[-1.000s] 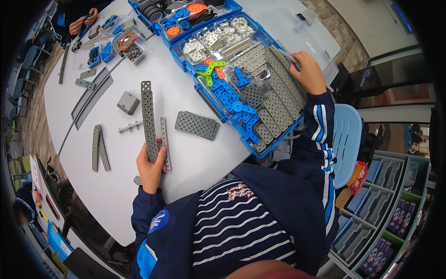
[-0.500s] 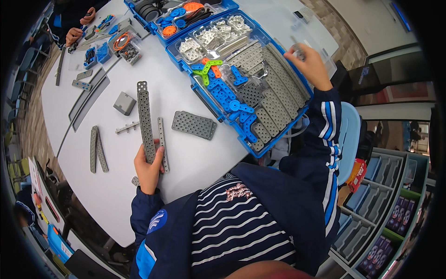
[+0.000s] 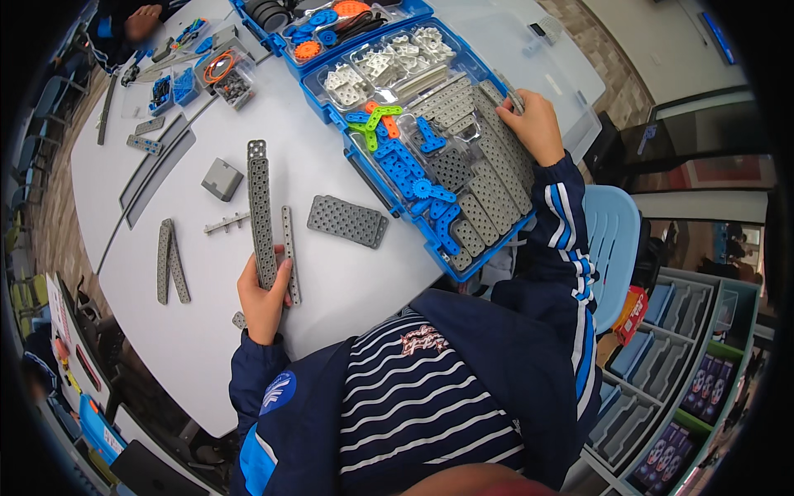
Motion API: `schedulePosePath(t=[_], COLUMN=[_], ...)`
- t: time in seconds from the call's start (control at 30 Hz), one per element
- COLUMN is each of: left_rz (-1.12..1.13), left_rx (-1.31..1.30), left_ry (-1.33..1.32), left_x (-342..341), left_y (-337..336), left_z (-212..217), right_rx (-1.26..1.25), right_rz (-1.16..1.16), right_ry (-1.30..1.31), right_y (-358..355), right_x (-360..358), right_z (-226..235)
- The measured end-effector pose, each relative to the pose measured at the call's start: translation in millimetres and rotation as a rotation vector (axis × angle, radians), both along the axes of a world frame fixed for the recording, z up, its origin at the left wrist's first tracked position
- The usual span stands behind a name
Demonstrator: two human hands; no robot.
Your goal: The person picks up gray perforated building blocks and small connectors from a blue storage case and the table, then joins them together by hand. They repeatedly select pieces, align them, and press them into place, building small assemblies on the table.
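My left hand (image 3: pixel 263 302) is closed around the lower end of a long grey perforated beam (image 3: pixel 260 211), which stands up from the table side. A thinner perforated strip (image 3: pixel 286 240) lies just right of it, partly behind my fingers. Over the right edge of the blue parts case (image 3: pixel 420 234), my right hand (image 3: pixel 538 128) pinches a narrow grey perforated strip (image 3: pixel 514 101). Rows of grey plates (image 3: pixel 499 178) fill the case below that hand, beside blue connectors (image 3: pixel 400 169) and white small parts (image 3: pixel 347 84).
A wide grey perforated plate (image 3: pixel 347 221) lies between my left hand and the case. Farther left are a grey block (image 3: pixel 222 179), a pegged shaft (image 3: pixel 227 223) and two joined beams (image 3: pixel 168 260). Across the table, another person's hand (image 3: pixel 145 23) is near small trays (image 3: pixel 184 87).
My right hand has moved slightly left and down over the case, with the strip now sharper in view. My left hand keeps its hold. The other person's hands have shifted.
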State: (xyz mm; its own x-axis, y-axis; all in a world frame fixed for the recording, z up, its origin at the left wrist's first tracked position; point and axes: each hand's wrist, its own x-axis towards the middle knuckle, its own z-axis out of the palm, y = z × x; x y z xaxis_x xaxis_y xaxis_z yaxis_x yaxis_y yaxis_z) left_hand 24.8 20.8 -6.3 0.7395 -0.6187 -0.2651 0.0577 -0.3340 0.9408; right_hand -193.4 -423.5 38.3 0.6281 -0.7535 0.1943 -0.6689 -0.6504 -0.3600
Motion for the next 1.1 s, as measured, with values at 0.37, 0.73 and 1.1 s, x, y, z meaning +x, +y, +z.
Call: schedulePosePath(t=[0.37,0.73,1.1], left_rz=[-0.019,0.039,0.017], left_rx=[0.004,-0.060,-0.038], left_ry=[-0.011,-0.152,-0.287], left_x=[0,-1,-9], left_y=[0,-6,-11], left_z=[1,8,3], right_rx=[-0.098,-0.053,-0.242], right_rz=[-0.030,-0.029,0.237], right_ry=[0.004,-0.186,-0.022], right_y=[12,12,-8], right_x=[-6,-24,2], right_z=[2,47,9])
